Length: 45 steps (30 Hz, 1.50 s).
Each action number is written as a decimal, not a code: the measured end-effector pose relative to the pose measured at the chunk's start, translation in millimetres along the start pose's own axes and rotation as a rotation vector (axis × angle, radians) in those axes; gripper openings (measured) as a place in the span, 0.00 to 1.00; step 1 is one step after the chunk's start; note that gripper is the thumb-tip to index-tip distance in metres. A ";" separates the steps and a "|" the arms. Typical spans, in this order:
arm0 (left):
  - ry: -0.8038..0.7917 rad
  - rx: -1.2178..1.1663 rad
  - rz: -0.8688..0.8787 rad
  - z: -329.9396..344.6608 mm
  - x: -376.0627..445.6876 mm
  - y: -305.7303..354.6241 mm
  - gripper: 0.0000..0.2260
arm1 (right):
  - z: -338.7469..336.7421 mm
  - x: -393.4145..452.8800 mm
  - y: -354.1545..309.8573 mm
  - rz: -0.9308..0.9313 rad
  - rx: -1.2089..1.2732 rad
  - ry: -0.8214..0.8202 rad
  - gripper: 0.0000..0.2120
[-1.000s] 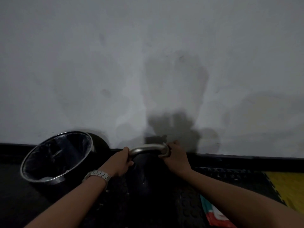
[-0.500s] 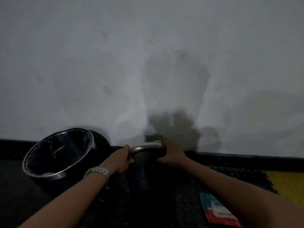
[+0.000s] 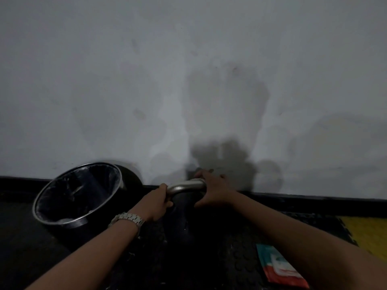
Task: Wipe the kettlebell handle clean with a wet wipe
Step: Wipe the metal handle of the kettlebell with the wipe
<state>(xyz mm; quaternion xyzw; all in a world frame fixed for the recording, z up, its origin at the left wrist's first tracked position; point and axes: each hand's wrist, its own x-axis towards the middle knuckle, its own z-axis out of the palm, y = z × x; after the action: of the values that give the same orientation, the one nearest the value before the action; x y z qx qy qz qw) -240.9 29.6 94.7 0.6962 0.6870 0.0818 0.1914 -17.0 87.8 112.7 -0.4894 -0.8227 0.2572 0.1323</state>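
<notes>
Kettlebell (image 3: 182, 218): black body, standing on the dark studded floor mat (image 3: 226, 258) close to the base of the grey wall (image 3: 188, 80), in the lower centre of the head view. Its metal handle (image 3: 184, 186) arches across the top, between both hands.

Left hand (image 3: 154, 204): fingers curled around the left end of the handle where it bends down toward the body. A metal-link wristwatch (image 3: 127, 219) sits on this wrist.

Right hand (image 3: 213, 190): wrapped over the right end of the handle, fingers on the far side, thumb below. Whether a wet wipe lies under the palm cannot be determined; none is visible.

Surroundings: a black bin (image 3: 77, 193) with a shiny rim and a dark liner stands just left of the kettlebell, tilted toward the camera. A red, white and teal wipes packet (image 3: 280, 267) lies flat on the mat below the right forearm. A yellow mat section (image 3: 368, 231) adjoins at far right.
</notes>
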 end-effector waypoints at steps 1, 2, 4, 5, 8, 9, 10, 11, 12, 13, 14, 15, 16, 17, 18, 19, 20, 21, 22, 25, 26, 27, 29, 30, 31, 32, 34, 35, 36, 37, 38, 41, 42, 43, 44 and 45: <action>-0.001 0.002 -0.002 -0.2 0.2 0.3 0.13 | -0.4 -0.5 5.9 0.009 -0.020 -0.019 0.42; 0.001 0.004 -0.007 0.0 0.3 0.7 0.13 | -0.2 -1.5 12.5 0.031 -0.029 -0.033 0.43; 0.004 0.002 -0.015 0.8 0.5 0.9 0.14 | 0.1 -3.0 19.7 0.068 -0.035 -0.026 0.45; 0.003 -0.001 -0.016 1.8 0.7 0.9 0.15 | 0.1 -3.6 18.5 0.076 -0.034 -0.009 0.45; 0.006 -0.012 -0.027 2.4 1.9 -0.2 0.15 | -0.3 0.0 0.7 0.049 -0.016 0.025 0.48; 0.010 -0.012 -0.027 2.6 2.3 -0.5 0.15 | -0.3 1.9 -4.9 0.022 -0.019 0.028 0.48; 0.013 -0.013 -0.027 2.8 2.8 -1.0 0.15 | -0.7 3.3 -7.8 0.000 -0.040 0.024 0.49; 0.012 -0.013 -0.026 2.9 3.2 -1.6 0.15 | -1.7 3.7 -8.3 -0.012 -0.080 0.019 0.50; 0.009 -0.011 -0.024 2.9 3.7 -1.6 0.15 | -3.0 2.7 -4.8 -0.012 -0.127 0.016 0.50; 0.005 -0.007 -0.021 3.0 4.1 -1.7 0.14 | -3.0 1.7 2.6 0.003 -0.172 0.009 0.50; 0.004 -0.008 -0.020 3.0 4.0 -1.6 0.14 | -3.2 -0.6 9.5 0.022 -0.204 0.000 0.51; 0.005 -0.014 -0.019 3.2 3.6 -1.7 0.13 | -3.0 -1.9 14.8 0.041 -0.215 -0.007 0.51; 0.007 -0.018 -0.015 3.3 3.3 -1.5 0.13 | -2.6 -2.0 17.4 0.052 -0.209 -0.013 0.52; 0.007 -0.018 -0.012 3.7 3.5 -1.5 0.13 | -2.8 -0.9 15.5 0.049 -0.202 -0.013 0.52; 0.008 -0.016 -0.012 3.9 3.5 -1.4 0.13 | -2.8 1.4 9.7 0.033 -0.212 -0.003 0.52; 0.009 -0.013 -0.015 4.1 4.0 -1.7 0.14 | -2.2 3.8 1.6 0.004 -0.245 0.012 0.53; 0.009 -0.009 -0.017 4.0 4.4 -2.2 0.14 | -1.6 5.0 -8.2 -0.031 -0.285 0.017 0.54; 0.009 -0.006 -0.018 3.9 5.2 -2.4 0.15 | 0.6 5.5 -17.2 -0.069 -0.316 0.010 0.54; 0.005 -0.003 -0.021 3.9 5.5 -2.5 0.15 | 3.2 5.2 -24.6 -0.106 -0.332 -0.005 0.55; 0.002 0.007 -0.023 4.2 4.9 -2.7 0.15 | 7.6 4.0 -29.9 -0.154 -0.385 -0.017 0.57; 0.007 0.008 -0.022 4.1 4.3 -2.8 0.14 | 6.3 4.1 -25.1 -0.145 -0.412 -0.016 0.57; 0.009 0.006 -0.022 4.3 4.3 -3.0 0.14 | 3.5 3.4 -18.3 -0.125 -0.436 -0.018 0.57; 0.010 0.002 -0.020 4.1 4.3 -3.2 0.14 | -2.5 0.3 -1.2 -0.056 -0.441 -0.024 0.57; 0.008 -0.001 -0.021 3.7 4.1 -3.4 0.14 | -4.3 -1.4 5.8 -0.024 -0.426 -0.027 0.57; 0.006 -0.004 -0.022 3.5 4.2 -3.2 0.14 | -4.7 -2.6 10.0 -0.005 -0.413 -0.030 0.57; 0.004 -0.005 -0.022 3.3 4.2 -2.7 0.14 | -4.7 -3.1 10.4 0.001 -0.402 -0.031 0.57; 0.008 -0.002 -0.025 3.2 4.4 -1.4 0.14 | -4.0 -1.7 1.2 -0.024 -0.390 -0.026 0.56; 0.013 -0.003 -0.026 3.1 4.3 -0.9 0.14 | -3.1 -0.8 -6.7 -0.053 -0.400 -0.020 0.55; 0.015 -0.004 -0.026 2.9 4.0 -0.5 0.14 | -1.5 0.0 -14.9 -0.089 -0.416 -0.014 0.55; 0.014 -0.004 -0.025 3.2 3.6 -0.5 0.14 | 0.8 -0.1 -22.6 -0.124 -0.430 -0.012 0.54; 0.011 -0.002 -0.021 3.2 3.2 -0.4 0.14 | 3.6 -0.6 -29.4 -0.149 -0.436 -0.012 0.54; 0.004 -0.003 -0.020 3.4 2.8 -0.9 0.14 | 13.7 -0.6 -42.0 -0.174 -0.474 -0.026 0.55; 0.001 -0.006 -0.019 3.2 2.7 -0.7 0.15 | 16.6 -0.1 -44.3 -0.180 -0.492 -0.030 0.56; -0.001 -0.008 -0.017 3.3 2.4 -0.4 0.15 | 19.1 1.0 -45.1 -0.183 -0.501 -0.036 0.57; -0.004 -0.007 -0.015 2.8 2.3 0.1 0.15 | 20.1 1.3 -45.4 -0.184 -0.498 -0.041 0.57; -0.007 -0.005 -0.013 2.4 2.1 0.0 0.15 | 20.0 1.7 -44.2 -0.182 -0.489 -0.045 0.58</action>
<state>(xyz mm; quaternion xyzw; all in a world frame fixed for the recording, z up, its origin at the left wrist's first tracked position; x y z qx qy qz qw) -239.9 31.3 92.1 0.6916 0.6905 0.0800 0.1962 -59.8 66.2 120.5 -0.4251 -0.9037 0.0484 0.0144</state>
